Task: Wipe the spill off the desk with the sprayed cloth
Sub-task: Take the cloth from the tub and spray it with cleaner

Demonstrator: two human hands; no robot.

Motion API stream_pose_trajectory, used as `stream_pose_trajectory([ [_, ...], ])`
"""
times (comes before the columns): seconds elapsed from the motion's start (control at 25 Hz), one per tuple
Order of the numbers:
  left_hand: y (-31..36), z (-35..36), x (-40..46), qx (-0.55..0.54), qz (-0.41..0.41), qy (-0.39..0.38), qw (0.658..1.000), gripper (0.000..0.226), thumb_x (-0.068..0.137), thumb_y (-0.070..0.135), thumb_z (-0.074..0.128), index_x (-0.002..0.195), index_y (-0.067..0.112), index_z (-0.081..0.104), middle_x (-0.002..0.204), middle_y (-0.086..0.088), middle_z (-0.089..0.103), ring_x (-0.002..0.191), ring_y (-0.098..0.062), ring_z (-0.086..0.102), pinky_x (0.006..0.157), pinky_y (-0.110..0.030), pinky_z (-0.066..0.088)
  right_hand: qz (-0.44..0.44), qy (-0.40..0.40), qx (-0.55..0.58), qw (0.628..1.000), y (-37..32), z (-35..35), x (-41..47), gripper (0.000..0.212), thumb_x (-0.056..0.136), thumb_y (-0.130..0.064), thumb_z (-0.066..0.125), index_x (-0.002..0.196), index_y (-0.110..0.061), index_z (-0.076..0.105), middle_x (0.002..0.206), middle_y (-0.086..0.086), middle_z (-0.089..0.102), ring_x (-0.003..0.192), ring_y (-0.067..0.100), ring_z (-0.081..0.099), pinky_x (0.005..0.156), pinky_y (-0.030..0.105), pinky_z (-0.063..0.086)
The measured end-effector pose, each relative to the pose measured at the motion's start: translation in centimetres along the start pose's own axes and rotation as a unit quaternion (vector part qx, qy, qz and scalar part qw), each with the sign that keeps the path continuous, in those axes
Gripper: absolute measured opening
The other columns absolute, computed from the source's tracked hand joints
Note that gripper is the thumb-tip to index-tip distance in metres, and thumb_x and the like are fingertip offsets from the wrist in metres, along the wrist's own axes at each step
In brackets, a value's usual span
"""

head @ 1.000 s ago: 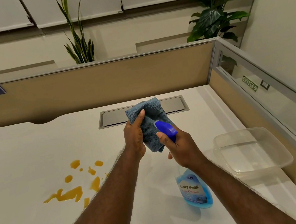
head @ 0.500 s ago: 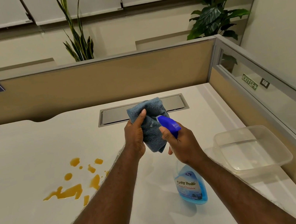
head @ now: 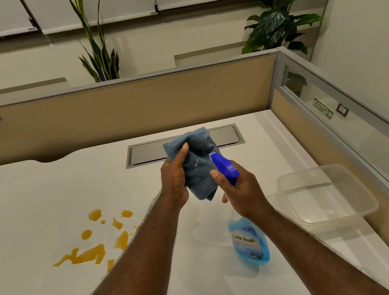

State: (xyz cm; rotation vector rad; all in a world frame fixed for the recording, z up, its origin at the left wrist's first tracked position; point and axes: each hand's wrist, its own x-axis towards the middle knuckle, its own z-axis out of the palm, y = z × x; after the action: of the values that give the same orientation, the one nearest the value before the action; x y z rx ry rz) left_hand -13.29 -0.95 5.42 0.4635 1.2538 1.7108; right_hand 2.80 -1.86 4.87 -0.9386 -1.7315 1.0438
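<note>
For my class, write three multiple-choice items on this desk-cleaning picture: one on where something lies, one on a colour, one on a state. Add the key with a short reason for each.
1. Where does the orange spill lie on the desk?
A. To the left of the person's left forearm
B. Inside the clear container
C. On the grey hatch at the back

2. What colour is the cloth?
A. Yellow
B. Grey-blue
C. Red

3. How is the spray bottle held?
A. Lying flat on the desk
B. Gripped in the right hand, nozzle toward the cloth
C. Standing untouched inside the container

Key:
1 A, the puddle and drops sit left of that forearm.
2 B, the cloth in the left hand is grey-blue.
3 B, the right hand grips the bottle's neck, its nozzle against the cloth.
</note>
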Motion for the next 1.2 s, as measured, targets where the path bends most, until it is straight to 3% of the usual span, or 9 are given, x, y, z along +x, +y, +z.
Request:
stream_pose_trajectory([
  [0.16,-0.4,0.0,-0.1,-0.022,-0.036,-0.004,0.999,0.04,0.084,0.038,0.07,0.116,0.014,0.066,0.111,-0.009,0.074,0.1,-0.027,0.071,0.077,-0.041,0.059,-0.044,0.075,0.026,0.996,-0.2,-1.3,-0.6,0.013,0.086,-0.041,0.062,0.095,-0.039,0.052,0.076,-0.002,0.062,0.058,0.008,0.062,0.048,0.008,0.047],
  [0.32,-1.0,-0.8,-0.2,-0.038,-0.062,0.008,0.997,0.046,0.082,0.042,0.073,0.118,0.014,0.066,0.11,-0.006,0.075,0.098,-0.024,0.072,0.078,-0.042,0.059,-0.033,0.14,0.006,0.99,1.0,-2.7,-0.9,0.024,0.086,-0.039,0.063,0.102,-0.022,0.056,0.084,0.008,0.065,0.06,0.016,0.063,0.054,0.005,0.047],
  [0.52,-1.8,-2.2,-0.3,-0.036,-0.077,0.011,0.996,0.04,0.08,0.043,0.074,0.11,0.017,0.068,0.104,-0.001,0.077,0.094,-0.02,0.073,0.07,-0.038,0.059,0.0,0.21,-0.025,0.977,2.3,-1.9,-1.8,0.049,0.082,-0.049,0.059,0.11,-0.009,0.059,0.095,0.002,0.065,0.078,0.027,0.066,0.074,0.039,0.06],
  [0.68,-2.2,-3.5,-0.4,-0.034,-0.084,0.008,0.996,0.035,0.082,0.042,0.073,0.107,0.018,0.068,0.1,0.0,0.078,0.092,-0.019,0.074,0.067,-0.038,0.059,0.011,0.282,-0.033,0.959,1.8,-0.3,-1.7,0.045,0.083,-0.048,0.062,0.108,-0.01,0.059,0.092,-0.005,0.061,0.079,0.021,0.062,0.075,0.036,0.058],
  [0.8,-2.1,-4.3,-0.5,-0.033,-0.086,0.007,0.996,0.031,0.082,0.041,0.073,0.104,0.019,0.069,0.099,-0.001,0.078,0.091,-0.02,0.074,0.066,-0.039,0.059,0.025,0.289,-0.042,0.956,1.6,0.0,-1.2,0.04,0.084,-0.041,0.067,0.105,-0.008,0.059,0.089,0.003,0.063,0.075,0.02,0.059,0.074,0.038,0.057],
  [0.88,-2.0,-4.8,-0.6,-0.039,-0.087,0.002,0.995,0.03,0.082,0.04,0.073,0.103,0.019,0.069,0.1,-0.001,0.078,0.091,-0.02,0.074,0.065,-0.039,0.06,0.037,0.286,-0.052,0.956,1.9,0.1,-1.2,0.042,0.083,-0.037,0.07,0.11,-0.007,0.059,0.094,0.006,0.064,0.077,0.018,0.059,0.074,0.031,0.058],
  [1.04,-2.2,-6.1,-1.1,-0.042,-0.097,-0.01,0.994,0.032,0.083,0.04,0.073,0.105,0.018,0.069,0.101,-0.003,0.078,0.092,-0.021,0.074,0.067,-0.039,0.06,0.053,0.256,-0.064,0.963,2.4,0.3,-2.5,0.065,0.078,-0.036,0.075,0.13,-0.007,0.05,0.117,0.009,0.061,0.095,0.014,0.06,0.08,0.007,0.048],
  [1.12,-2.5,-6.8,-1.5,-0.036,-0.104,-0.011,0.994,0.033,0.082,0.04,0.073,0.105,0.017,0.069,0.1,-0.003,0.078,0.091,-0.021,0.074,0.065,-0.037,0.06,0.046,0.255,-0.053,0.964,2.1,0.2,-3.8,0.084,0.072,-0.035,0.081,0.139,-0.008,0.038,0.128,0.006,0.052,0.105,0.006,0.055,0.087,0.012,0.048],
  [1.2,-2.7,-7.5,-2.3,-0.028,-0.11,-0.014,0.993,0.035,0.081,0.041,0.074,0.104,0.015,0.069,0.098,-0.003,0.078,0.089,-0.02,0.075,0.062,-0.035,0.06,0.016,0.295,-0.117,0.948,2.0,-0.3,-5.9,0.1,0.067,-0.03,0.087,0.143,-0.006,0.028,0.135,0.011,0.04,0.116,0.016,0.049,0.094,0.026,0.047],
])
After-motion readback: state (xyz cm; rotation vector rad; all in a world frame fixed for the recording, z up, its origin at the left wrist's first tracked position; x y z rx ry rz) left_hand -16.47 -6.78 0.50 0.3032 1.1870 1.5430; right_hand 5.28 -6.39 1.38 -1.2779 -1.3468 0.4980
